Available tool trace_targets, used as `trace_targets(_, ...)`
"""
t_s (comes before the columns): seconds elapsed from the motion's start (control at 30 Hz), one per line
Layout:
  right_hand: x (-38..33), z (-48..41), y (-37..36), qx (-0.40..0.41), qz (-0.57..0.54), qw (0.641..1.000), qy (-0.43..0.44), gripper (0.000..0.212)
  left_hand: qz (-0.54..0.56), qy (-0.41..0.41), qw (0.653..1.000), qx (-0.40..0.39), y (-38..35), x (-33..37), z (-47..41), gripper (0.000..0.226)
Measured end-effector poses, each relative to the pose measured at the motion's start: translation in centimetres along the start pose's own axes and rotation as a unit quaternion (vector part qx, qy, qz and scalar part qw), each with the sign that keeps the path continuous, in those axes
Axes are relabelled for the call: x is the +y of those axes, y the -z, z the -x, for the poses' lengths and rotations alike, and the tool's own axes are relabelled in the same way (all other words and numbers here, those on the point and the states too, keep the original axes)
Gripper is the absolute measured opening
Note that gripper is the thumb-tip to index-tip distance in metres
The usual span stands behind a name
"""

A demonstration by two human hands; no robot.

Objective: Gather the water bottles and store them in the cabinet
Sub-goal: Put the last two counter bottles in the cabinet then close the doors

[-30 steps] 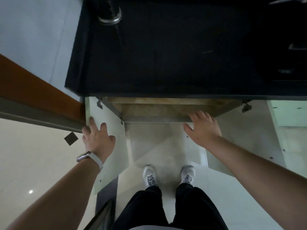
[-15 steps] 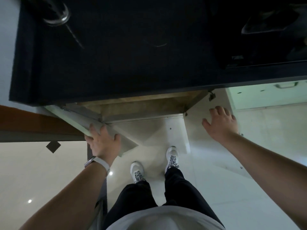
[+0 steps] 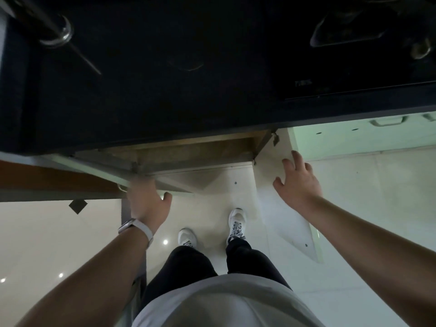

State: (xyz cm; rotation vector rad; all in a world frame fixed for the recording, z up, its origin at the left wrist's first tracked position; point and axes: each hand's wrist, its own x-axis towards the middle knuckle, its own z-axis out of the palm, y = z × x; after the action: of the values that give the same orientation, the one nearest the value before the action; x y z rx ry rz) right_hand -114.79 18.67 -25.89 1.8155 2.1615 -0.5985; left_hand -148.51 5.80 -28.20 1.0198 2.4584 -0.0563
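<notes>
hands: 2, both bare, both at the cabinet doors below the counter edge
left hand (image 3: 148,204): on the left cabinet door (image 3: 103,172); fingers (image 3: 141,182) curled over the door's top edge, gripping it, thumb out to the right; blurred at the tips
right hand (image 3: 297,182): palm toward the right cabinet door (image 3: 283,208); fingers (image 3: 297,159) spread wide, holding nothing; cannot tell if it touches the panel or is just off it
smartwatch (image 3: 135,228): 1, pale strap, on the left wrist
cabinet (image 3: 188,149): 1 opening under the counter, brown wooden interior; only its upper part shows, contents not visible
cabinet doors: 2, pale; left one angled partway across the opening, right one swung wide out toward the person
water bottles: 0 identifiable; too dark on the counter to tell, cabinet inside mostly hidden
counter (image 3: 165,90): 1, black, very dark, fills the upper half
faucet (image 3: 47,22): 1, metal with round base, top left of the counter
dark rounded objects (image 3: 349,31): a few at top right of the counter, unclear what they are
drawer front (image 3: 354,135): 1, pale green with a handle, right of the cabinet
shoes: 2, white, left (image 3: 187,237), right (image 3: 237,223), on the floor between the doors
clothes: black trousers, grey shirt
floor (image 3: 47,244): glossy pale tile with light spots, 1 small dark diamond inset (image 3: 77,206)
wall side: brown wooden strip (image 3: 47,180) at left
</notes>
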Motion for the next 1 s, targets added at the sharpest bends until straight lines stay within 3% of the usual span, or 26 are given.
trace_targets(0.17, -0.8, 0.1, 0.1, -0.024, -0.031, 0.999, 0.033, 0.052, -0.054, -0.062, 0.996, -0.019, 0.7, -0.3, 0.1, 0.063)
trace_targets(0.53, -6.4, 0.3, -0.9, -0.076, -0.016, 0.986, 0.150, 0.058, -0.078, -0.104, 0.991, 0.030, 3.1, -0.9, -2.3, 0.057)
trace_targets(0.63, -7.9, 0.2, -1.2, -0.047, 0.055, 0.978, 0.194, 0.056, -0.117, -0.132, 0.983, 0.043, 4.3, -1.8, -3.3, 0.059)
trace_targets(0.8, -11.6, -2.0, -0.2, 0.040, 0.106, 0.967, 0.229, 0.062, -0.191, -0.203, 0.957, 0.079, 6.4, -2.7, -5.3, 0.085)
trace_targets(1.0, -13.5, -3.4, -0.8, 0.002, 0.150, 0.907, 0.395, 0.072, -0.179, -0.250, 0.946, 0.103, 6.7, -1.9, -7.2, 0.085)
